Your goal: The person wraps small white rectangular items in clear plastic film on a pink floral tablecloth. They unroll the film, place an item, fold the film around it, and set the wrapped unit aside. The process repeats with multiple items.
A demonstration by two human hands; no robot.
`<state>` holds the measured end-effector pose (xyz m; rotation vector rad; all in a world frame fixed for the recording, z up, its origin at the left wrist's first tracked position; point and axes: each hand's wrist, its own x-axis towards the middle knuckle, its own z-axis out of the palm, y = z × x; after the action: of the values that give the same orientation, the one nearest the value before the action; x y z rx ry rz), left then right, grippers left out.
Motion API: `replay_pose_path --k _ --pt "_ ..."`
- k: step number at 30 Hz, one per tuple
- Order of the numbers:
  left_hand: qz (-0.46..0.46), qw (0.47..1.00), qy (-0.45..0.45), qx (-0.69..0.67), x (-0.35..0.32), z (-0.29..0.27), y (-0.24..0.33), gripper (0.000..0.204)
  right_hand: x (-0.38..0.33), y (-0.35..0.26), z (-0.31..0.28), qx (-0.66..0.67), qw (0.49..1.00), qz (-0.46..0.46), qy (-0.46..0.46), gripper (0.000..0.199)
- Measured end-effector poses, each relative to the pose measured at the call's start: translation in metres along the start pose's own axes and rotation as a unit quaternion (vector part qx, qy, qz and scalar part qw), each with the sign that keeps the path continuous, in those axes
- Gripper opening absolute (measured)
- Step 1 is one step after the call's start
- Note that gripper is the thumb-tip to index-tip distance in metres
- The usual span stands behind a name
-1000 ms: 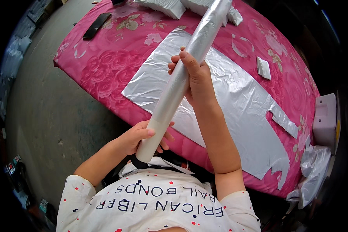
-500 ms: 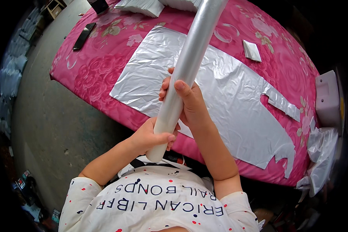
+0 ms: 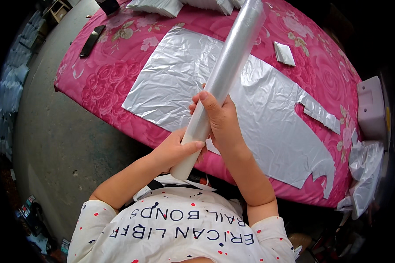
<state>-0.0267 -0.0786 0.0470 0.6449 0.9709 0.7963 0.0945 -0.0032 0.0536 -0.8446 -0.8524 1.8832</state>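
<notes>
Left hand (image 3: 173,151) wraps the low end of the roll (image 3: 221,79), fingers curled round it, thumb laid across the front. Right hand (image 3: 219,120) grips the same roll just above, closed round the tube, fingertips (image 3: 197,103) showing on its left side. Both hands touch the roll and sit close together, centre of frame, slightly low.

Roll is a long pale tube of clear or silvery film, tilted, running from the person's chest up to the top edge right of centre. Its lower end pokes out under the left hand, just above the white spotted shirt (image 3: 175,228).

Behind the roll, a large silver sheet (image 3: 171,83) lies flat on the table (image 3: 101,87), which has a pink floral cover. Sheet spans from upper centre down to the lower right, with a notched, cut edge at its right end. Small strip (image 3: 320,111) of the same material lies right of centre, touching or just beside the sheet; hard to tell.

Small white folded piece (image 3: 284,53) upper right, apart from the sheet. Stacks of white folded bags (image 3: 158,6) along the top edge. Dark flat device (image 3: 92,40) upper left near the table edge. White box (image 3: 372,107) at far right; crumpled clear plastic (image 3: 364,171) below it. Grey floor (image 3: 61,144) fills the left.
</notes>
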Motion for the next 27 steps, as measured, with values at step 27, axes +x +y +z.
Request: replay_pose_path --k 27 --pt "-0.154 0.98 -0.04 0.124 -0.022 -0.046 -0.026 0.039 0.023 -0.018 -0.082 0.069 0.991 -0.027 0.11 0.046"
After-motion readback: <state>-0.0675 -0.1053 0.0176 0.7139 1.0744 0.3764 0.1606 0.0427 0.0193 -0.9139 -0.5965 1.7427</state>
